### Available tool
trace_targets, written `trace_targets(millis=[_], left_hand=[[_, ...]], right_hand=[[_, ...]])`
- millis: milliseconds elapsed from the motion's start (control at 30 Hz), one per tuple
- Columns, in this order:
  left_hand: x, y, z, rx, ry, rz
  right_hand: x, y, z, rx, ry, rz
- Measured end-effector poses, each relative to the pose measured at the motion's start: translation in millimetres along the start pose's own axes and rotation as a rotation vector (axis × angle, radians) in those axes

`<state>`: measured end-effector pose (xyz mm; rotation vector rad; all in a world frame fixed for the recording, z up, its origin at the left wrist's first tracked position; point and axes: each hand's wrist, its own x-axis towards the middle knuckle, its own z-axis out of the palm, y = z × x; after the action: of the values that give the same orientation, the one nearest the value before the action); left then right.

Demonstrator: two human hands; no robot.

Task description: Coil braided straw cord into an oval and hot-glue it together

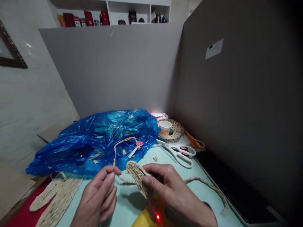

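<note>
Between the thumb and fingers of my right hand is a small oval piece of coiled straw braid, tilted above the table. A thin straw cord runs from that piece to my left hand, whose thumb and forefinger pinch it. Beyond the pinch, the cord curves over a blue plastic bag and ends near a pink binder clip. Another length of straw cord trails to the right behind my right wrist. My right palm is hidden from view.
A crumpled blue plastic bag lies behind my hands. White-handled scissors, orange-handled scissors and a woven tray with a paper cup are at the back right. Flat woven straw pieces lie left; a dark panel lies right.
</note>
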<state>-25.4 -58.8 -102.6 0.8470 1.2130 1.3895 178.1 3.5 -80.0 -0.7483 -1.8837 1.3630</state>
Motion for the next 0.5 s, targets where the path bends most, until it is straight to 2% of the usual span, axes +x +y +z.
trace_targets(millis=[233, 400, 500], left_hand=[[2, -6, 1.7, -0.029, -0.057, -0.054], [-7, 2, 6.6, -0.059, -0.03, -0.065], [-9, 4, 7.8, 0.003, -0.014, -0.049]], right_hand=[[0, -2, 1, -0.031, -0.012, 0.024], [0, 1, 2, -0.023, -0.02, 0.008], [-1, 3, 3, -0.044, -0.035, 0.002]])
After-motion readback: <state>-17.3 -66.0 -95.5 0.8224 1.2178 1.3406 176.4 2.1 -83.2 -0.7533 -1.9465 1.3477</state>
